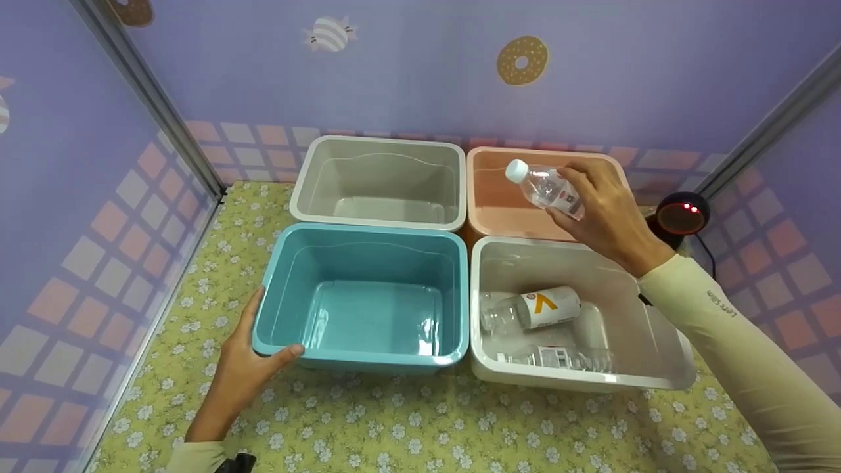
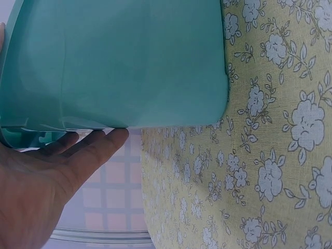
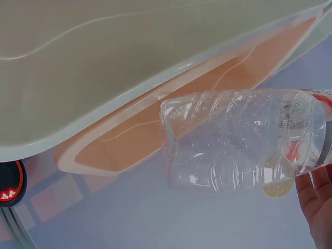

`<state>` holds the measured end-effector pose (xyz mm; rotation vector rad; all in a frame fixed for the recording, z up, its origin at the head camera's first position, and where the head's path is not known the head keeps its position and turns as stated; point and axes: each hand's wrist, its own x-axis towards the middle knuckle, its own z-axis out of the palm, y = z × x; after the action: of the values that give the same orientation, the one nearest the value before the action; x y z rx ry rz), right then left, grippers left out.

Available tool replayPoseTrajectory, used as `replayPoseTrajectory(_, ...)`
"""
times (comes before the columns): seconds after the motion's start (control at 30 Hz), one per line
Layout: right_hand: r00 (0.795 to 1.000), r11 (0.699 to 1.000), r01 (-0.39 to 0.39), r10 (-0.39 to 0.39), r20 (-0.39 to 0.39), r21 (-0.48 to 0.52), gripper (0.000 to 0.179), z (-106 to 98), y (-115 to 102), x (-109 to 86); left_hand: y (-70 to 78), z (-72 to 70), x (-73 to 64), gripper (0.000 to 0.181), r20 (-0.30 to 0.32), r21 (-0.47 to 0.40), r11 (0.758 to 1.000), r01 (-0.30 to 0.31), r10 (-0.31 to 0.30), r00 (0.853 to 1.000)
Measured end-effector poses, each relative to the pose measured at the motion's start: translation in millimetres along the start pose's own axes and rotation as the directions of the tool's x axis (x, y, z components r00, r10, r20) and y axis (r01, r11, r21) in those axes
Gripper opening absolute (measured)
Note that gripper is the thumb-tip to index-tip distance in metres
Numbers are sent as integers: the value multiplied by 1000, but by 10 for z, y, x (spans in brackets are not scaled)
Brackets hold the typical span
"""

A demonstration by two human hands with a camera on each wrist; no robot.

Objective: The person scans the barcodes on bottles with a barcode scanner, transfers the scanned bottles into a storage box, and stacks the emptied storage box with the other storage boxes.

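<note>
My right hand (image 1: 601,207) grips a clear plastic bottle (image 1: 550,190) with a white cap, holding it above the orange bin (image 1: 483,197). The bottle is tilted, its cap pointing left and up. In the right wrist view, its ribbed, transparent lower part (image 3: 223,140) fills the middle and my fingers show at the right edge. My left hand (image 1: 240,364) rests against the near left corner of the blue bin (image 1: 361,358). Its thumb lies at the front rim; in the left wrist view the other fingers (image 2: 96,155) stretch along the bin's outer wall.
At the near right, a whitish bin (image 1: 644,341) contains a white-labelled bottle (image 1: 548,307) and another clear bottle (image 1: 558,358). A grey bin (image 1: 387,177) stands behind the blue one. Right of the bins is a dark round device (image 1: 683,217) with red lights. Walls enclose the flowered surface (image 1: 381,427).
</note>
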<state>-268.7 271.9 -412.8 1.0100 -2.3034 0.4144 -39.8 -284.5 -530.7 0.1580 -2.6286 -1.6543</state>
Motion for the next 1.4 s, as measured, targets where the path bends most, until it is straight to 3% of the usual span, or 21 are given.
replayPoseTrajectory(0.37, 1000, 998, -11, 12, -18, 55, 65, 102, -20, 39, -16, -1, -1, 115, 2, 4, 1000, -14, 14, 1000)
replayPoseTrajectory(0.8, 999, 997, -39, 37, 33, 68, 64, 161, -111, 114, -24, -2, 3, 114, -1, 6, 1000, -12, 12, 1000)
replayPoseTrajectory(1.4, 998, 999, -5, 3, 59, 42, 61, 261, -240, 284, -4, 9, 8, 115, -5, 29, 1000, 1, -1, 1000)
